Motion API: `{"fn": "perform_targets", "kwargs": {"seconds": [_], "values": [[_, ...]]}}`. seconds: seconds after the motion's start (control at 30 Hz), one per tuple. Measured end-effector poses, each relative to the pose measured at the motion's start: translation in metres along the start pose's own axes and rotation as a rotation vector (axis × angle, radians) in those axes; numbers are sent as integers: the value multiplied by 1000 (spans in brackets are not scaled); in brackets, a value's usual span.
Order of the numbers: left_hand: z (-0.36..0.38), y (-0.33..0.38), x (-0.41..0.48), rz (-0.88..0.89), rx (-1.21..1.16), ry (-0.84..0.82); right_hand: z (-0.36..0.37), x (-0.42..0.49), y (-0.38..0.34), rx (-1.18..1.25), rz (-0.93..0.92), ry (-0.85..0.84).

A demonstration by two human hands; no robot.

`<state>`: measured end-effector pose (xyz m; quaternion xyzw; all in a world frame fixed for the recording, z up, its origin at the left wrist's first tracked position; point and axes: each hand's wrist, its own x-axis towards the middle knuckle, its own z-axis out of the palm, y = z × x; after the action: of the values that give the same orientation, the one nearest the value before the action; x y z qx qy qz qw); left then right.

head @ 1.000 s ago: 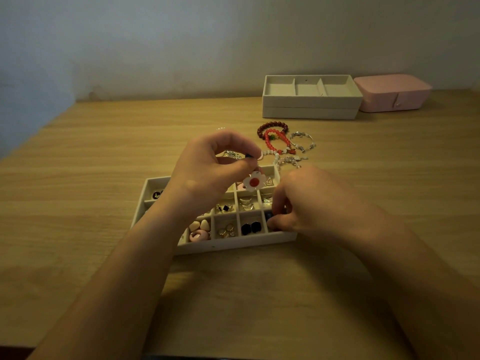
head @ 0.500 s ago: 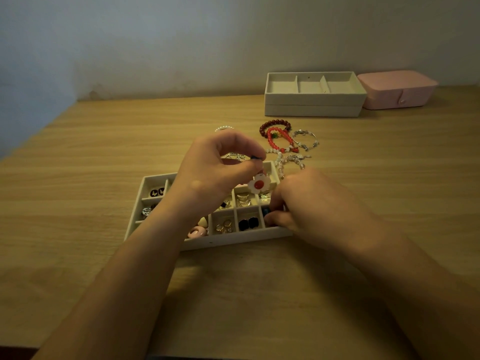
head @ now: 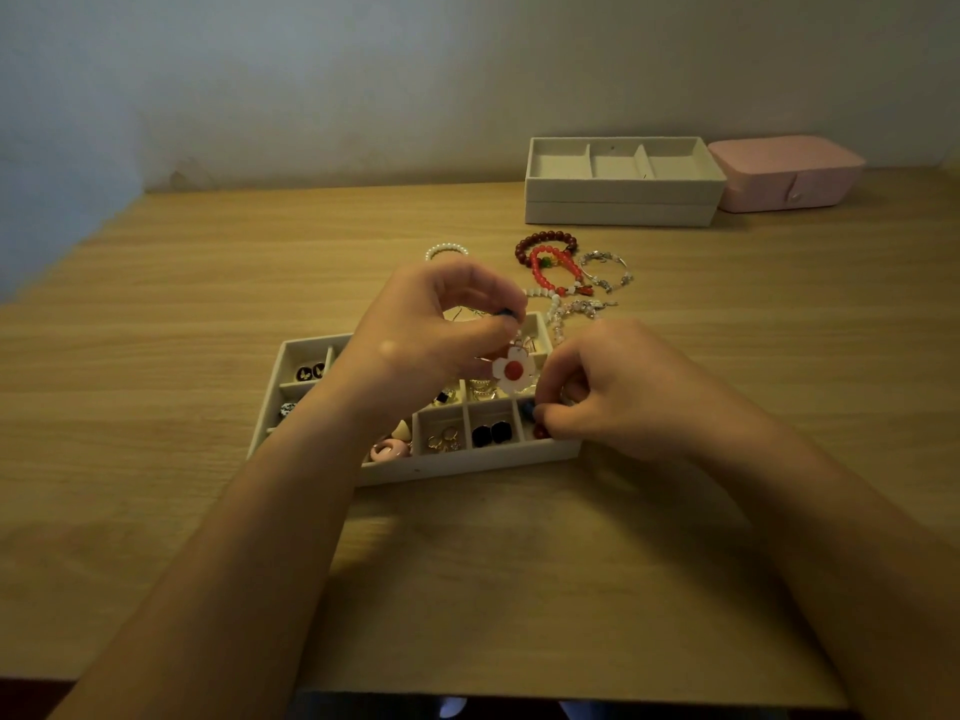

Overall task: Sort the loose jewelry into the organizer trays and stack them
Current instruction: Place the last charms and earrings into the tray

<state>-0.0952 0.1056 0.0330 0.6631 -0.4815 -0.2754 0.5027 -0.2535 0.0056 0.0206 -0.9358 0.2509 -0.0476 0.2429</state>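
A cream divided organizer tray (head: pixel 447 466) lies in the middle of the wooden table, its cells holding small earrings and rings. My left hand (head: pixel 431 335) hovers over the tray and pinches the top of a white flower earring (head: pixel 513 370) with a red centre, which dangles below the fingers. My right hand (head: pixel 608 387) rests at the tray's right end, fingers closed on a small red and dark earring piece (head: pixel 536 420) in the near right cell. Behind the tray lie loose bracelets: red beads (head: pixel 550 262), a pearl one (head: pixel 445 250) and silver ones (head: pixel 605 270).
Two stacked cream trays (head: pixel 623 197), the top one with three compartments, stand at the back right by the wall. A closed pink jewelry box (head: pixel 787 174) sits right of them. The table's near edge runs along the bottom of the view.
The view has shifted slightly, and the flower earring hangs a little lower and further right. My right hand stays at the tray's right end cell.
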Motion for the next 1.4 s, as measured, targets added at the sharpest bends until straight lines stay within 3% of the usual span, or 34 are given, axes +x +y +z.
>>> {"fn": "perform_targets", "kwargs": {"seconds": [0.27,0.73,0.9,1.1,1.4], "values": [[0,-2,1,-69,-12,-17,-10,-2,6,-1,-40,-19],[1,-1,0,-43,2,24,10,4,-17,-333,40,102],[0,-1,0,-41,3,16,9,5,-15,-181,54,91],[-3,-1,0,-66,-3,28,-1,5,3,312,107,30],[-3,-2,1,-176,-39,-75,-2,7,20,516,82,-22]]}}
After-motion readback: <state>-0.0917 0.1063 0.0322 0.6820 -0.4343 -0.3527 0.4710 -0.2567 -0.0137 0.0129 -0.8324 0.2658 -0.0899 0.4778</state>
